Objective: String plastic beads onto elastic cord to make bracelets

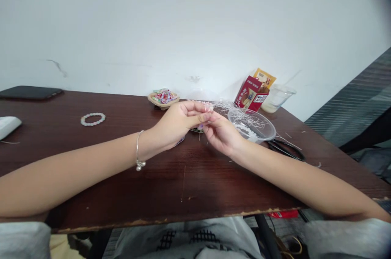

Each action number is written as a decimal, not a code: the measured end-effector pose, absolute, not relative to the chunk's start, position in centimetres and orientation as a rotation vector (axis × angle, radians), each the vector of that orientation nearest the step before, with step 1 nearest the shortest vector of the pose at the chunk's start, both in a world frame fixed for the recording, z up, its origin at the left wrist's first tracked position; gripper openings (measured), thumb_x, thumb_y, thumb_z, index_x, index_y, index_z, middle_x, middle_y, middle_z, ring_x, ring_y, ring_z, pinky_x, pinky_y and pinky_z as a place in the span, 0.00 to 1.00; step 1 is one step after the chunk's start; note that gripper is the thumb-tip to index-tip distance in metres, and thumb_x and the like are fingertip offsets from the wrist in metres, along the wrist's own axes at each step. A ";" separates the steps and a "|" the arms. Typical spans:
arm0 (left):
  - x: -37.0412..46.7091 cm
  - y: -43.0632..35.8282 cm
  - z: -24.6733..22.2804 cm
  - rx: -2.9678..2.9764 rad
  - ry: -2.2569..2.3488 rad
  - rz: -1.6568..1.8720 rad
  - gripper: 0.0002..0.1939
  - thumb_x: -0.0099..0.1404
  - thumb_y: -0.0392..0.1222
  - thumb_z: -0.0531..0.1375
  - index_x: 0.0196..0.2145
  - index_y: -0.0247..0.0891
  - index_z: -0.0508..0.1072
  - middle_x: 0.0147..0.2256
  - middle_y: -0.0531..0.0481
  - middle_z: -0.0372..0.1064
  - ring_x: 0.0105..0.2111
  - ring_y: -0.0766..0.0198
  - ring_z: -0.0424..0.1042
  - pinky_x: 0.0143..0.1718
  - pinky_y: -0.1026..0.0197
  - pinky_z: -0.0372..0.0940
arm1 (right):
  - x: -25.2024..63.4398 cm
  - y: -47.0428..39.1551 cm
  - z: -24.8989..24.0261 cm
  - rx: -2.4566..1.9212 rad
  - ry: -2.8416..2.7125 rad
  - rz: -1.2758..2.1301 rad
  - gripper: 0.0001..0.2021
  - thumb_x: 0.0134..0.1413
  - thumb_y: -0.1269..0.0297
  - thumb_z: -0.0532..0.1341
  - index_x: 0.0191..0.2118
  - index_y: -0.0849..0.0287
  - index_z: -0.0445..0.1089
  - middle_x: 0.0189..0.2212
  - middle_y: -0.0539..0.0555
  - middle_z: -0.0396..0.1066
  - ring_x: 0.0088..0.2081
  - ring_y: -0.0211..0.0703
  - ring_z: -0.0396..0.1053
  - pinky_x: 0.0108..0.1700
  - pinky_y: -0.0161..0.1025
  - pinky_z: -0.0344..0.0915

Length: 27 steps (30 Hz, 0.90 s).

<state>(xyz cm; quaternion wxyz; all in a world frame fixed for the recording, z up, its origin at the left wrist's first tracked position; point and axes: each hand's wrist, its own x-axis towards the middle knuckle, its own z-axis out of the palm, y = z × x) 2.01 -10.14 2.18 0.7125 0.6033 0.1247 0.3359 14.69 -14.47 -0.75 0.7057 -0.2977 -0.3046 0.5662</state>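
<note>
My left hand (180, 122), with a silver bracelet at the wrist, reaches to the middle of the table. Its thumb and fingers are pinched around small pale pink beads (209, 107). Against its fingertips, my right hand (222, 130) is also closed on the beads. Parts of the beads are hidden by the fingers. Behind the hands lies a tangle of thin clear string (226, 105). A clear plastic bowl (269, 128) with white beads (247, 130) stands just right of my right hand.
A tan dish (163, 105) of colourful beads stands near the wall. Black scissors (287, 150) lie right of the bowl. Behind are a red box (252, 94) and a plastic cup (276, 98). At left are a beaded bracelet (93, 124), a dark phone (30, 92) and a white object (9, 126).
</note>
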 end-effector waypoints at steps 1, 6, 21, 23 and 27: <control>2.0 -10.1 2.0 1.344 0.291 0.733 0.08 0.54 0.37 0.67 0.31 0.33 0.73 0.32 0.50 0.77 0.35 0.69 0.75 0.44 0.64 0.65 | 15.1 -14.2 -0.8 -0.678 -0.673 1.264 0.15 0.42 0.83 0.59 0.35 0.60 0.72 0.32 0.49 0.73 0.33 0.29 0.69 0.38 0.23 0.67; 2.2 -9.3 1.0 1.395 0.334 0.708 0.10 0.55 0.39 0.67 0.33 0.33 0.73 0.33 0.48 0.77 0.36 0.67 0.75 0.45 0.62 0.66 | 15.8 -13.5 -1.0 -0.798 -0.943 1.323 0.13 0.43 0.79 0.59 0.37 0.59 0.71 0.31 0.49 0.72 0.32 0.32 0.68 0.36 0.27 0.66; 1.2 -9.5 2.1 1.873 0.227 0.678 0.06 0.61 0.40 0.61 0.32 0.34 0.74 0.22 0.51 0.73 0.20 0.67 0.72 0.21 0.65 0.65 | 17.6 -13.0 1.9 -1.268 -1.817 1.458 0.02 0.48 0.76 0.62 0.30 0.66 0.72 0.24 0.53 0.73 0.26 0.36 0.71 0.32 0.35 0.70; 0.9 -9.8 2.5 2.044 0.205 0.718 0.06 0.62 0.40 0.60 0.32 0.36 0.75 0.25 0.51 0.74 0.24 0.67 0.73 0.25 0.65 0.67 | 17.4 -13.3 2.5 -1.215 -2.042 1.537 0.04 0.53 0.73 0.60 0.34 0.66 0.72 0.27 0.53 0.74 0.30 0.35 0.72 0.36 0.35 0.70; 0.4 -10.2 3.3 2.307 0.130 0.859 0.05 0.60 0.39 0.61 0.31 0.38 0.77 0.32 0.50 0.75 0.36 0.65 0.72 0.38 0.64 0.66 | 16.5 -13.5 2.8 -1.083 -2.213 1.684 0.11 0.57 0.68 0.58 0.45 0.65 0.71 0.38 0.56 0.75 0.41 0.37 0.73 0.45 0.34 0.69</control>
